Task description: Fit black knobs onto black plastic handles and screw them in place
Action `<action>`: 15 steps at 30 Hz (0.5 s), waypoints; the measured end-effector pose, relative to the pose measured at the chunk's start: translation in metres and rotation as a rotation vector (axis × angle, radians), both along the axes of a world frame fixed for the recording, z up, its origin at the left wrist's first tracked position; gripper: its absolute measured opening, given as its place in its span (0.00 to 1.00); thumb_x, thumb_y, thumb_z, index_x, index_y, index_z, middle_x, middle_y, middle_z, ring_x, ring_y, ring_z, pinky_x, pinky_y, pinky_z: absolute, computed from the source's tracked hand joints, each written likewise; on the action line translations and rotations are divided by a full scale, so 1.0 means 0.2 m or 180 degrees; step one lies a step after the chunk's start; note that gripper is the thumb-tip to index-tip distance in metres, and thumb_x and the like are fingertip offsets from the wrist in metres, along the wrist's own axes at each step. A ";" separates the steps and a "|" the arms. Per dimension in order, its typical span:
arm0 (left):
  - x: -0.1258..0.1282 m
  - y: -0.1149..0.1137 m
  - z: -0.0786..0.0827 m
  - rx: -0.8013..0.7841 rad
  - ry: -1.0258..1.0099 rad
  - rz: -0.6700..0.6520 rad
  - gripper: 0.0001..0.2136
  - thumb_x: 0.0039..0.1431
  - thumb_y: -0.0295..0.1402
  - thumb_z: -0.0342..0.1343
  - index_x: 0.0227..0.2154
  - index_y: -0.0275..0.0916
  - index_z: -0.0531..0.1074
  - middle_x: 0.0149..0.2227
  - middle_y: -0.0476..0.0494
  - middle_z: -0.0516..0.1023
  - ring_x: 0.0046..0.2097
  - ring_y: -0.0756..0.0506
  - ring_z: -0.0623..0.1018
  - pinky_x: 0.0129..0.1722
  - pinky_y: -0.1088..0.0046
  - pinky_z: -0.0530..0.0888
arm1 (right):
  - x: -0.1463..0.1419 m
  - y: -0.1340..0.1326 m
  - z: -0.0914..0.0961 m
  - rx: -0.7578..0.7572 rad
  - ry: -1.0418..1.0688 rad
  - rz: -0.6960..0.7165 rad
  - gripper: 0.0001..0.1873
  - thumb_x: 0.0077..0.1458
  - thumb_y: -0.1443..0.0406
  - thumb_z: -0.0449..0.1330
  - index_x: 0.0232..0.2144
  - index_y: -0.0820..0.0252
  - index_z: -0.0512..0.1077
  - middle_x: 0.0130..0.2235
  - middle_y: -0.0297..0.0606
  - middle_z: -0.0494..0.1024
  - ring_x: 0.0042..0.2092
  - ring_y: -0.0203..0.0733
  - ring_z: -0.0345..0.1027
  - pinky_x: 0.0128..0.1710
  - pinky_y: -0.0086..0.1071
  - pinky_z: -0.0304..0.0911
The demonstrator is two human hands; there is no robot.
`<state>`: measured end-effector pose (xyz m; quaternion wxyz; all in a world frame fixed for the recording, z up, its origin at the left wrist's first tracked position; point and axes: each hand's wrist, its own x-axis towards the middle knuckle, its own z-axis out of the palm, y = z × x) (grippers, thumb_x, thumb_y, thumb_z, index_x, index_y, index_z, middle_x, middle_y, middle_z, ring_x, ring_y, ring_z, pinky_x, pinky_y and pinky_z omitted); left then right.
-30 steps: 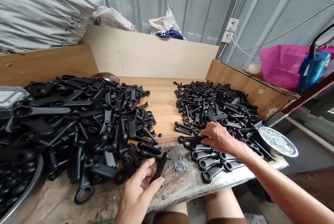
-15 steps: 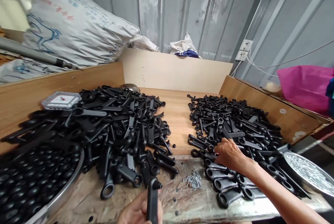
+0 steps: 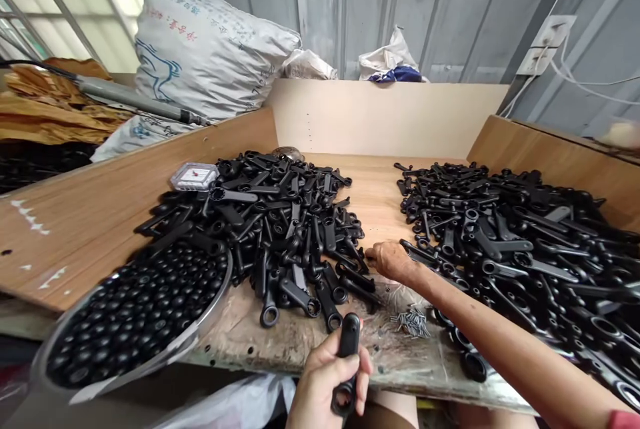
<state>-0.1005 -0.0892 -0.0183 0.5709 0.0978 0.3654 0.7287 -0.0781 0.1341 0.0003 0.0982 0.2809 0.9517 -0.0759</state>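
My left hand [image 3: 325,376], low in the middle, is closed around a black crank handle [image 3: 349,342]. The handle stands roughly upright, its ring end low in the palm and thumb pressed on its front. My right hand [image 3: 393,261] reaches out to the bare wood between two piles, fingertips bent together beside the left pile of black crank handles [image 3: 295,222]. Whatever its fingers may hold is hidden. Small metal pins [image 3: 413,321] lie in a heap on the worn table edge [image 3: 300,342], just below the right forearm.
Another pile of black crank handles [image 3: 505,236] covers the right side. A basin [image 3: 227,276] of round black knobs [image 3: 135,316] stands at the left front. A small clear case [image 3: 194,176] rests by the left pile. Wooden boards [image 3: 390,116] wall the table; a stuffed white sack [image 3: 215,42] leans behind.
My right hand has left the right pile and moved left to the gap between the piles. The view has turned left; my left hand still holds the crank handle, now tilted differently.
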 end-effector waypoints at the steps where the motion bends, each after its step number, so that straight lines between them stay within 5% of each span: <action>1: 0.00 0.00 0.00 -0.0022 0.0004 0.0034 0.14 0.42 0.31 0.63 0.35 0.34 0.75 0.22 0.47 0.72 0.19 0.54 0.67 0.15 0.81 0.63 | 0.00 0.00 0.00 -0.0110 0.0082 -0.0034 0.10 0.58 0.62 0.54 0.38 0.64 0.69 0.40 0.38 0.73 0.41 0.40 0.68 0.42 0.41 0.64; 6: 0.02 0.00 0.04 -0.0065 0.0059 0.0136 0.15 0.45 0.38 0.62 0.36 0.35 0.75 0.22 0.47 0.72 0.21 0.50 0.71 0.18 0.78 0.66 | 0.13 -0.04 0.08 -0.0922 0.0832 -0.0167 0.07 0.54 0.70 0.54 0.31 0.65 0.72 0.32 0.40 0.75 0.39 0.41 0.69 0.39 0.34 0.63; 9: 0.05 0.02 0.06 0.0001 0.0252 0.0086 0.17 0.48 0.42 0.60 0.36 0.34 0.75 0.23 0.46 0.72 0.21 0.50 0.70 0.17 0.77 0.65 | 0.30 -0.12 0.12 -0.1574 0.1330 -0.0218 0.11 0.55 0.69 0.52 0.38 0.66 0.71 0.29 0.38 0.75 0.32 0.37 0.70 0.30 0.27 0.64; 11: 0.07 0.04 0.08 0.0014 0.0425 0.0054 0.18 0.49 0.43 0.59 0.38 0.33 0.75 0.23 0.44 0.72 0.20 0.51 0.69 0.17 0.78 0.64 | 0.43 -0.20 0.11 -0.2589 0.2005 -0.0350 0.13 0.55 0.64 0.53 0.40 0.67 0.70 0.28 0.38 0.75 0.27 0.35 0.70 0.25 0.26 0.64; 15: 0.15 0.08 0.11 -0.0103 0.0645 0.0022 0.19 0.47 0.42 0.62 0.40 0.35 0.75 0.23 0.43 0.73 0.23 0.51 0.70 0.21 0.77 0.66 | 0.62 -0.37 0.03 -0.5536 0.3735 -0.0766 0.14 0.42 0.61 0.66 0.31 0.65 0.75 0.23 0.37 0.75 0.23 0.35 0.70 0.20 0.24 0.63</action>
